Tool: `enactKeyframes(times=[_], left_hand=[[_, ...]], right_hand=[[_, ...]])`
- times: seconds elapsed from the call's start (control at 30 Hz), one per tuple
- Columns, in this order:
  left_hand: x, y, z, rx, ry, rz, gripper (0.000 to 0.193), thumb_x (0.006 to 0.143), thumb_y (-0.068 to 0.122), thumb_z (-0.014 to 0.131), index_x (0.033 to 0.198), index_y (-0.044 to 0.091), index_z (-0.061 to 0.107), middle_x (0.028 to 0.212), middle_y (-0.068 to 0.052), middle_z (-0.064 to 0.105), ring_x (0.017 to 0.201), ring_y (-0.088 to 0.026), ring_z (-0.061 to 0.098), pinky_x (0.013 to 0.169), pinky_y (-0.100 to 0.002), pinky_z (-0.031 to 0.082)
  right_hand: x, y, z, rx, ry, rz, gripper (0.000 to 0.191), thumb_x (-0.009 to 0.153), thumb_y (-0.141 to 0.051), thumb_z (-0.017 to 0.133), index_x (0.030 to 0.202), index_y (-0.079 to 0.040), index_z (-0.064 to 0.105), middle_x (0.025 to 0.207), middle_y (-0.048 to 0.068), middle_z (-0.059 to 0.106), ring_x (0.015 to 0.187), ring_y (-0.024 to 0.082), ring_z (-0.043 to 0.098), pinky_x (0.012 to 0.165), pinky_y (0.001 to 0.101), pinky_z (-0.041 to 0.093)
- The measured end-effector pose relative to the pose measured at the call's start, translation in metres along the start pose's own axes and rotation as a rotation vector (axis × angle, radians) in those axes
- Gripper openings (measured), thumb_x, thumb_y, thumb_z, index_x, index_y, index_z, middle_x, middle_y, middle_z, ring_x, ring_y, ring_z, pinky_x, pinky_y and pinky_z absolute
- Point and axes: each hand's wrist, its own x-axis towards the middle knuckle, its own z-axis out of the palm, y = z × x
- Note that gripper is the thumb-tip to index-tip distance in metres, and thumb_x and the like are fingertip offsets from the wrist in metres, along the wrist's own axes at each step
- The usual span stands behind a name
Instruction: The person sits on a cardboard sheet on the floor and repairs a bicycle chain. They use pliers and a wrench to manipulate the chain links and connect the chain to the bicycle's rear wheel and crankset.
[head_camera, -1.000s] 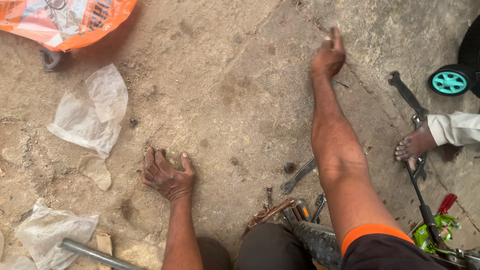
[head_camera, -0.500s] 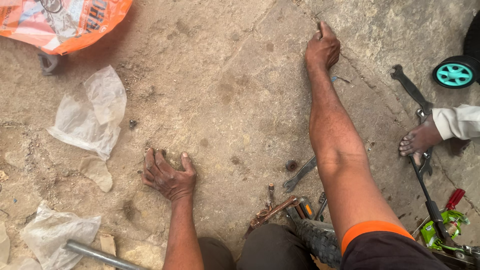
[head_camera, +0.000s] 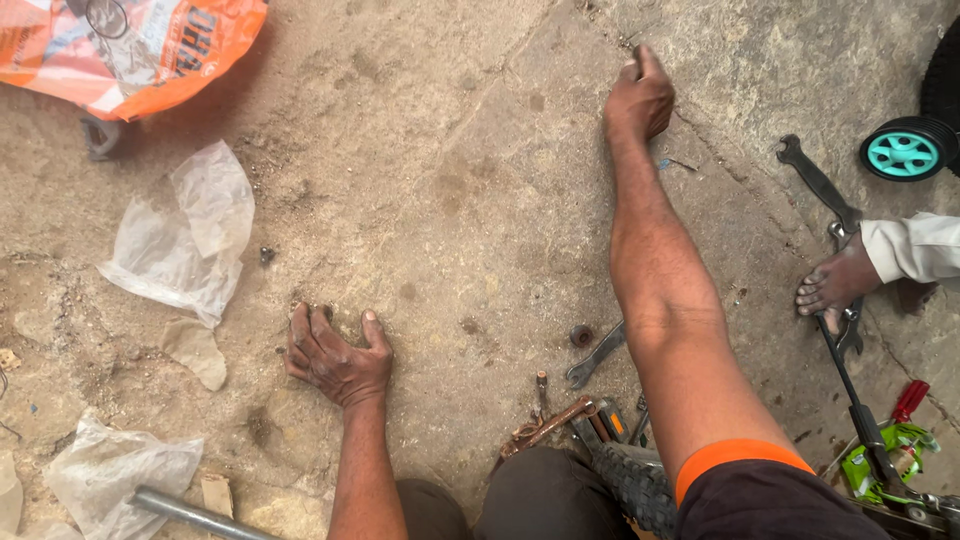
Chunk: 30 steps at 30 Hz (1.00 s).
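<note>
Head view, looking down at a dusty concrete floor (head_camera: 440, 200); the two hands are well apart. Left hand (head_camera: 335, 358), lower left of centre, lies palm down on the floor with fingers spread, gripping nothing; nearest to it are a flat pale stone (head_camera: 195, 352) just to its left and a tiny dark nut (head_camera: 266, 255) above. Right hand (head_camera: 640, 98), upper centre-right, arm stretched fully out; fingers curled in a loose fist with thumb and forefinger pinched at the fingertips against the floor; whether something small is held there I cannot tell.

Lower centre, between the arms: a small dark round washer (head_camera: 581, 335) beside a grey open-ended spanner (head_camera: 596, 355); below them a cluster of rusty hand tools (head_camera: 555, 425) next to a black knobbly tyre (head_camera: 630, 480).

Left side: crumpled clear plastic bag (head_camera: 185, 235); second crumpled clear plastic sheet (head_camera: 115, 470) lower left, touching a grey metal tube (head_camera: 190, 512); orange and white woven sack (head_camera: 130, 50) in the upper left corner.

Right edge: another person's bare foot (head_camera: 835, 285) with a pale trouser cuff, standing on a long black wrench (head_camera: 820, 185); small teal wheel with black tyre (head_camera: 905, 150) upper right; red-handled tool (head_camera: 910, 400) and green packet (head_camera: 885, 460) lower right.
</note>
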Motion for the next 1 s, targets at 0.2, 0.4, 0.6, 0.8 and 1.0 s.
enactKeyframes(times=[0.2, 0.4, 0.6, 0.8, 1.0], left_hand=[[0.0, 0.0, 0.0, 0.001, -0.006, -0.008, 0.065, 0.089, 0.046, 0.07, 0.137, 0.006, 0.052, 0.15, -0.016, 0.045, 0.144, -0.033, 0.04, 0.116, -0.059, 0.026], [0.0, 0.001, -0.001, -0.006, -0.004, -0.006, 0.068, 0.089, 0.046, 0.07, 0.14, 0.004, 0.051, 0.151, -0.016, 0.044, 0.145, -0.034, 0.039, 0.118, -0.06, 0.025], [0.001, -0.002, 0.001, 0.018, -0.012, -0.003, 0.067, 0.089, 0.047, 0.069, 0.138, 0.006, 0.052, 0.152, -0.016, 0.044, 0.146, -0.033, 0.038, 0.118, -0.059, 0.025], [0.002, -0.001, 0.0, 0.009, -0.019, -0.015, 0.065, 0.087, 0.047, 0.068, 0.137, 0.007, 0.053, 0.15, -0.015, 0.044, 0.145, -0.032, 0.038, 0.119, -0.059, 0.025], [0.002, 0.0, -0.001, -0.004, -0.021, -0.021, 0.066, 0.088, 0.046, 0.069, 0.138, 0.007, 0.052, 0.15, -0.014, 0.043, 0.145, -0.031, 0.038, 0.119, -0.06, 0.024]], right_hand=[[-0.01, -0.004, 0.004, -0.064, -0.014, -0.117, 0.029, 0.103, -0.023, 0.058, 0.132, -0.022, 0.067, 0.126, 0.001, 0.071, 0.098, 0.009, 0.072, 0.08, 0.0249, 0.059], [0.011, 0.005, -0.017, 0.416, -0.157, -0.086, 0.036, 0.093, -0.009, 0.059, 0.127, -0.014, 0.072, 0.131, 0.003, 0.069, 0.115, 0.014, 0.068, 0.096, 0.0274, 0.057], [0.01, 0.004, -0.015, 0.48, -0.072, -0.064, 0.027, 0.092, -0.007, 0.064, 0.117, -0.01, 0.074, 0.122, 0.009, 0.076, 0.112, 0.019, 0.072, 0.099, 0.0307, 0.057], [-0.019, -0.001, 0.004, 0.158, 0.103, -0.207, 0.015, 0.094, -0.011, 0.063, 0.105, -0.016, 0.073, 0.109, 0.003, 0.078, 0.093, 0.014, 0.076, 0.075, 0.0301, 0.064], [-0.019, -0.001, 0.003, 0.084, 0.097, -0.288, 0.014, 0.095, -0.008, 0.065, 0.101, -0.017, 0.073, 0.107, 0.001, 0.079, 0.091, 0.013, 0.076, 0.073, 0.0298, 0.063]])
